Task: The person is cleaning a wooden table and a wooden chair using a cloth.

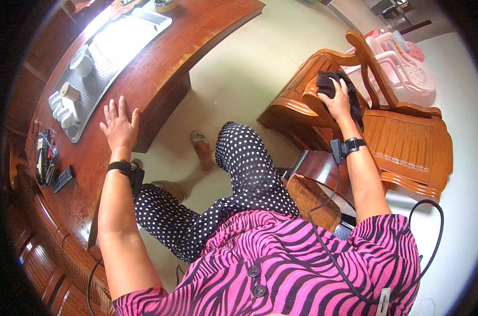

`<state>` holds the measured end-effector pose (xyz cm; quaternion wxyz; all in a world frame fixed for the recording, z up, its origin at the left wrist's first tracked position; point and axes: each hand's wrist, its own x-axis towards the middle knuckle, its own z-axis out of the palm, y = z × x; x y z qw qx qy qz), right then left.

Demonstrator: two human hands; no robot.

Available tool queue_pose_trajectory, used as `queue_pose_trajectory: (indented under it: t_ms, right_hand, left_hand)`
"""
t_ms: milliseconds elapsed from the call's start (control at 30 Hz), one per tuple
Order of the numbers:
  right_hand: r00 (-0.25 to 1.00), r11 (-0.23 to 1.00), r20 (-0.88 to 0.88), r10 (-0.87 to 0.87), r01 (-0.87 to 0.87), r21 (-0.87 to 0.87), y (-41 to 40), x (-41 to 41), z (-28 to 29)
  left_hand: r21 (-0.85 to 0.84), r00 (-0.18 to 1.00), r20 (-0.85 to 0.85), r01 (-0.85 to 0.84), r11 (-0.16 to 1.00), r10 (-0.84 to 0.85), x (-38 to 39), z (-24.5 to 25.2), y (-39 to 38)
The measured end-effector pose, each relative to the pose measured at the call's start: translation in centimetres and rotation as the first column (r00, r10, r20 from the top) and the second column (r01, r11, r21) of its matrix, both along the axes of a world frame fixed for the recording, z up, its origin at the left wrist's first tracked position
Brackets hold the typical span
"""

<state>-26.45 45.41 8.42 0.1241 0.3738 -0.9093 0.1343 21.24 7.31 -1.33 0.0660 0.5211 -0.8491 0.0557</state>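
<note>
My right hand [336, 99] is closed over a dark cloth [326, 83], pressed against the rounded armrest [310, 93] of a polished wooden chair to my right. Part of the cloth hangs down beyond my wrist. On the left, my left hand [119, 123] rests with spread fingers and nothing in it at the edge of a reddish-brown wooden table [160, 75]. Near its fingertips lies a metal tea tray [100, 89] with a perforated surface, bearing a white lidded cup [81, 64], a small pale cup [70, 91] and several white cups.
Behind the armrest stands a wooden chair seat [400, 136], with pink plastic chairs [408, 75] beyond. A woven brown box [314, 199] sits beside my right thigh. A clear container of small items [46, 158] and a dark small object [63, 179] lie at the table's left end. Cables trail from my wrists.
</note>
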Motion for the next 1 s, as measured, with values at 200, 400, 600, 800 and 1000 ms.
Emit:
queue_pose_trajectory:
  t_ms: [200,400,600,800,1000]
  right_hand:
    - [0.965,0.959,0.01,0.261,-0.26,0.111,-5.6,7.7,2.8]
    - [0.605,0.611,-0.334,0.723,-0.333,0.718,-3.6,7.4,-6.9]
    - [0.954,0.506,-0.265,0.144,0.159,0.848,0.8,1.4,-12.4]
    - [0.88,0.453,-0.461,0.117,0.366,0.813,1.7,-1.9,-17.2]
    - [0.847,0.808,0.378,-0.375,0.099,0.58,-3.2,0.0,-16.0]
  left_hand:
    - [-0.039,1.0,0.023,-0.016,0.999,0.016,2.3,-0.8,-0.9]
    - [-0.029,0.999,-0.01,0.033,0.999,-0.033,1.3,-0.5,-1.1]
    - [-0.034,0.999,-0.008,0.047,0.998,-0.047,0.3,0.8,0.1]
    - [-0.037,0.999,-0.005,0.054,0.998,-0.054,0.6,0.9,0.6]
    - [-0.048,0.997,0.012,0.075,0.996,-0.075,1.8,1.4,0.4]
